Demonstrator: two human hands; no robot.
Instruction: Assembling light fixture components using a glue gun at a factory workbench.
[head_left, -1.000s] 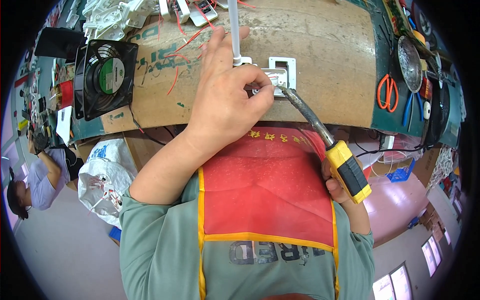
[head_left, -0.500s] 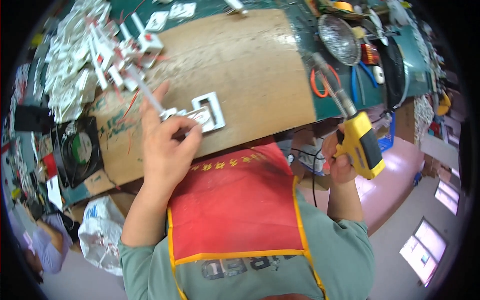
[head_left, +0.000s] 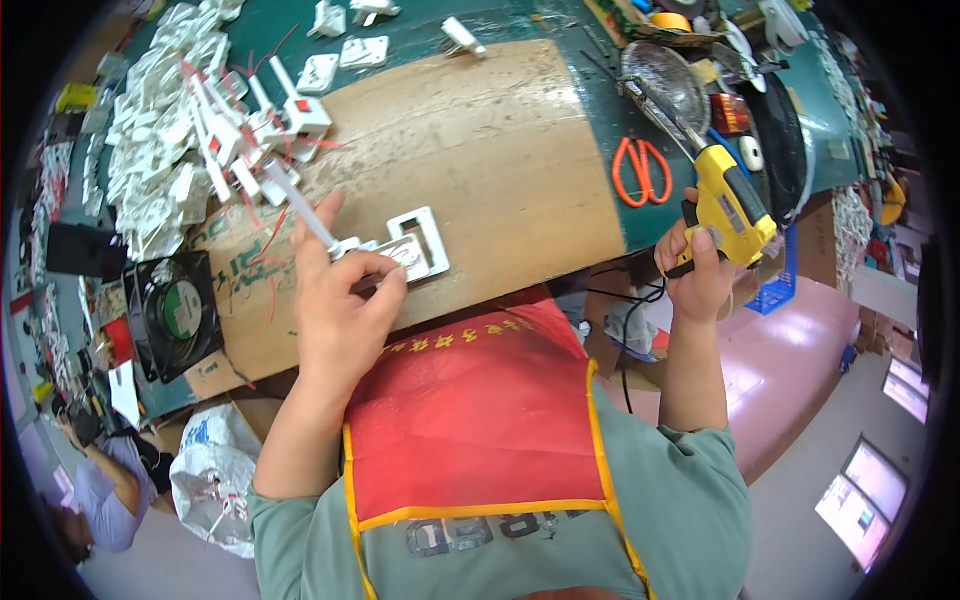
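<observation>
My left hand (head_left: 345,290) is closed on a white plastic part (head_left: 415,262) lying on the brown board (head_left: 500,140), near its front edge. That part has a square frame with an opening, and a pale narrow stem (head_left: 300,205) slants up and left beside my fingers. What sits under the fingertips is partly hidden. My right hand (head_left: 695,270) grips the handle of a yellow-and-black soldering gun (head_left: 735,205) beyond the board's right side. Its long thin tip points away and to the left, over a foil-lined bowl (head_left: 665,85).
White plastic parts (head_left: 165,140) are heaped at the left, some with red wires. A black fan (head_left: 175,315) stands at the left edge. Orange-handled scissors (head_left: 642,172) lie right of the board. A black cable (head_left: 630,340) hangs below the table, and a co-worker (head_left: 110,490) is at lower left.
My right hand has moved away from me with the soldering gun, and its tip has come over the foil-lined bowl. My left hand stays nearly in place on the white part.
</observation>
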